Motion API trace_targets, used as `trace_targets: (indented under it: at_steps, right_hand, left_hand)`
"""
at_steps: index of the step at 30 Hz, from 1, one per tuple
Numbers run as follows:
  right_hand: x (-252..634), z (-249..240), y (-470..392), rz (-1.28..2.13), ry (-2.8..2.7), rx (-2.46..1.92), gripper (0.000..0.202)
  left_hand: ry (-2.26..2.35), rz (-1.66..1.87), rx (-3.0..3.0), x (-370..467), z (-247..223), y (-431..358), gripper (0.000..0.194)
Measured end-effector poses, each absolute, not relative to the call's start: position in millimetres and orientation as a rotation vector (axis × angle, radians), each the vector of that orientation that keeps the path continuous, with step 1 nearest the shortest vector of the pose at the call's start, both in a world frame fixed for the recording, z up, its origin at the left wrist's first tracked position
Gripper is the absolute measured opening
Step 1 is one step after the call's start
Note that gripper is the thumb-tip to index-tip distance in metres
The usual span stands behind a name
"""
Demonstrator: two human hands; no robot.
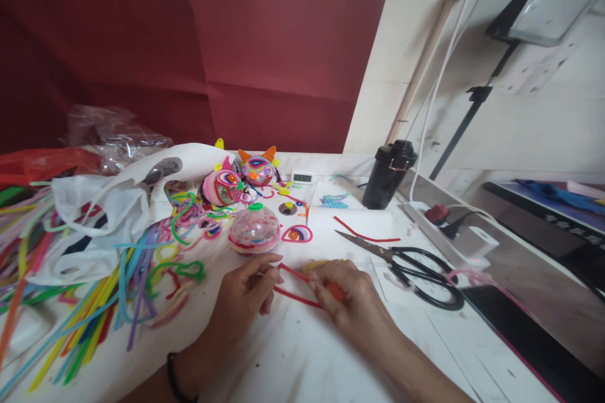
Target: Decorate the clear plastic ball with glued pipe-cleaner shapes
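Note:
A red pipe cleaner (293,272) runs between my two hands, bent into a long loop. My left hand (253,286) pinches its left end between thumb and fingers. Closed around its right part is my right hand (343,296); something orange shows among those fingers, too hidden to name. Just beyond the hands sits a clear plastic ball (255,228) with a pink lower part and a green piece on top. Beside it lies an eye shape (297,235) made of coiled pipe cleaner, edged in pink. Another red pipe cleaner (366,232) lies farther right.
Black-handled scissors (416,271) point left, near a dark phone-like slab (529,340). A black bottle (388,176) and a power strip (444,233) stand at right. Loose pipe cleaners (108,293) and a white bag (89,220) crowd the left. Two decorated balls (258,169) sit behind.

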State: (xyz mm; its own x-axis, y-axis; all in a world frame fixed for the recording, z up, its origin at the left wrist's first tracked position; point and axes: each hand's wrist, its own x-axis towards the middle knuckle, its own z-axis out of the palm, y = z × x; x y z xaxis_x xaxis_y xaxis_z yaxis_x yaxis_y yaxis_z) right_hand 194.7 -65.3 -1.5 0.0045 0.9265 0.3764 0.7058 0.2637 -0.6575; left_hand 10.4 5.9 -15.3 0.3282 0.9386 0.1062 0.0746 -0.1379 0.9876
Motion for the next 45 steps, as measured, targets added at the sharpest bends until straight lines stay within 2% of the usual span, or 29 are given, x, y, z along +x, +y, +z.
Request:
trace_targets:
  at_steps: [45]
  right_hand:
    - [192.9, 0.0, -65.8, 0.294, -1.778, -1.428, 0.013]
  left_hand:
    - [0.972, 0.961, 1.679, 8.7, -17.2, 4.2, 0.024]
